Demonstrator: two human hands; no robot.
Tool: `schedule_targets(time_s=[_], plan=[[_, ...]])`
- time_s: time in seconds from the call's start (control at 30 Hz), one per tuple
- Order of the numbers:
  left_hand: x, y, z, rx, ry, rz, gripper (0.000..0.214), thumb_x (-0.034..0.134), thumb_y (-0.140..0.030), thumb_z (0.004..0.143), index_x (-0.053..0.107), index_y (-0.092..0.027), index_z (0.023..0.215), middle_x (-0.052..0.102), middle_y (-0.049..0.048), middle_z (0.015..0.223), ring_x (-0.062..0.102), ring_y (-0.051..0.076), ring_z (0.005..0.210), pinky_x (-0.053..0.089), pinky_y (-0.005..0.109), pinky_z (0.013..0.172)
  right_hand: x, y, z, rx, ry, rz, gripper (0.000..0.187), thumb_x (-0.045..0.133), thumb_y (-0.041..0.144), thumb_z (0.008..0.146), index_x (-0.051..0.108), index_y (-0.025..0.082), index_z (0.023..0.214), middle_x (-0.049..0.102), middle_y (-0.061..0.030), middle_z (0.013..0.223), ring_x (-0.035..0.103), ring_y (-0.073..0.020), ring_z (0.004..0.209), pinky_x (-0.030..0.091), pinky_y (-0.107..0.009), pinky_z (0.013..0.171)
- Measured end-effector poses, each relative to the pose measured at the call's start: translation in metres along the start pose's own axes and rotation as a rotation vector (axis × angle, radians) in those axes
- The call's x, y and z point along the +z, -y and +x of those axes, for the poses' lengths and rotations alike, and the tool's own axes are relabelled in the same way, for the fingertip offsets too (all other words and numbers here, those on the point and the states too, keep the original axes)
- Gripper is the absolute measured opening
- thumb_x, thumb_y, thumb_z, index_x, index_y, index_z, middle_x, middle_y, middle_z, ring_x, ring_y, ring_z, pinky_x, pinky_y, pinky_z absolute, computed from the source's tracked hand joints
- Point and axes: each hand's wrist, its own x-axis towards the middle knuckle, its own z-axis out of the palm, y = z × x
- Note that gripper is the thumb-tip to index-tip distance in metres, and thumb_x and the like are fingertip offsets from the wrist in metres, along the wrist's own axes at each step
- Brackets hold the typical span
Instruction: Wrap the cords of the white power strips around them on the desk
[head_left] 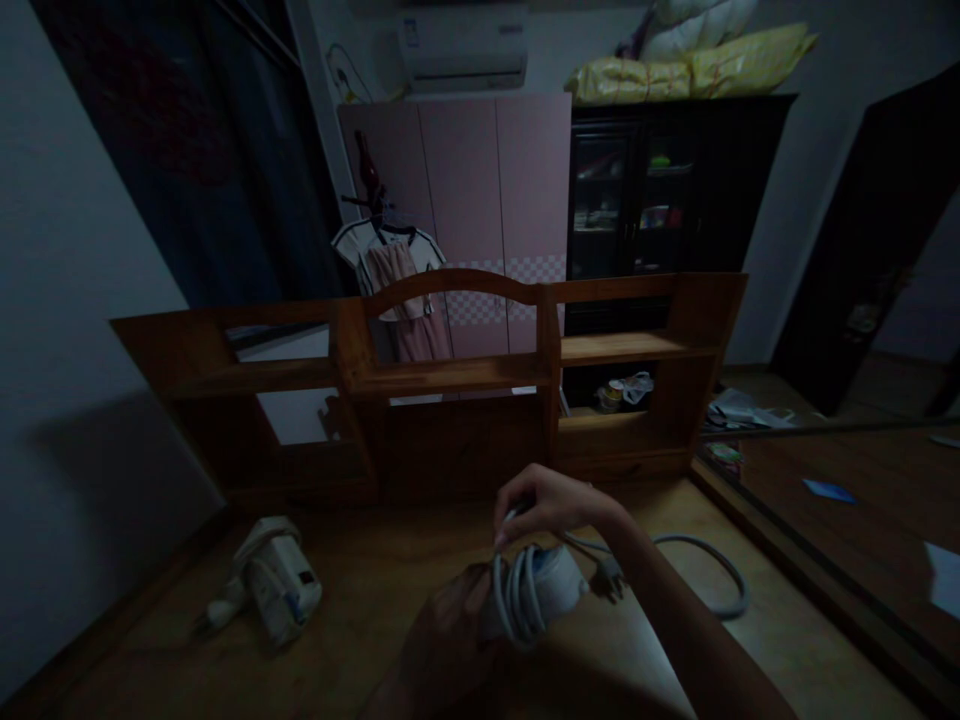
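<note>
My left hand [450, 620] is closed around one end of a white power strip [566, 582] held just above the wooden desktop. Several turns of its grey-white cord [523, 600] circle the strip's body. Above it, my right hand [544, 505] pinches a part of the cord between thumb and fingers. A plug [611, 578] hangs or lies by the strip's right end; which of the two I cannot tell. More cord curves in a loose loop on the desktop to the right. At the left lies a second white power strip [281, 590] with its own cord wrapped around it.
A wooden shelf unit [450, 378] with open compartments stands along the desktop's [367, 570] back edge. To the right, a lower wooden surface [787, 520] carries papers and a blue card [829, 490]. Behind are pink wardrobe doors [461, 180] and a dark cabinet [675, 200].
</note>
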Motion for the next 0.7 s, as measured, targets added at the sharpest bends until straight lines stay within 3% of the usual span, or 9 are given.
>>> schedule_targets(time_s=[0.2,0.43,0.57,0.7], plan=[[0.004,0.004,-0.006,-0.108,-0.174,-0.024,0.048,0.056,-0.026,0.083,0.037,-0.02,0.127,0.063,0.0124,0.111,0.064,0.024,0.097,0.054,0.034,0.079,0.004,-0.015,0.011,0.052,-0.091,0.01,0.037,0.072,0.047,0.072,0.072,0.012,0.085,0.069,-0.0039,0.077,0.062,-0.0145,0.071,0.046,-0.022,0.065],[-0.005,-0.013,0.0,-0.381,-0.062,-0.347,0.053,0.056,-0.036,0.085,0.037,-0.024,0.133,0.058,0.0118,0.123,0.058,0.024,0.11,0.047,0.036,0.094,0.0,-0.03,0.017,0.082,-0.223,-0.03,0.039,0.073,0.049,0.069,0.072,0.011,0.08,0.067,-0.0029,0.071,0.058,-0.013,0.065,0.042,-0.022,0.059],[-0.006,-0.021,0.006,-0.508,-0.022,-0.475,0.058,0.061,-0.039,0.081,0.041,-0.023,0.133,0.056,0.0106,0.127,0.056,0.026,0.112,0.046,0.037,0.095,0.001,-0.018,0.013,0.089,-0.211,0.057,0.038,0.076,0.046,0.067,0.071,0.011,0.081,0.067,-0.0035,0.072,0.06,-0.0135,0.065,0.045,-0.022,0.061],[-0.007,-0.028,0.015,-0.514,-0.011,-0.629,0.065,0.069,-0.034,0.074,0.043,-0.022,0.132,0.058,0.0093,0.125,0.057,0.026,0.111,0.047,0.036,0.094,0.01,0.002,0.007,0.07,-0.176,-0.002,0.035,0.075,0.045,0.068,0.071,0.012,0.082,0.069,-0.0044,0.076,0.062,-0.0156,0.07,0.046,-0.024,0.065]])
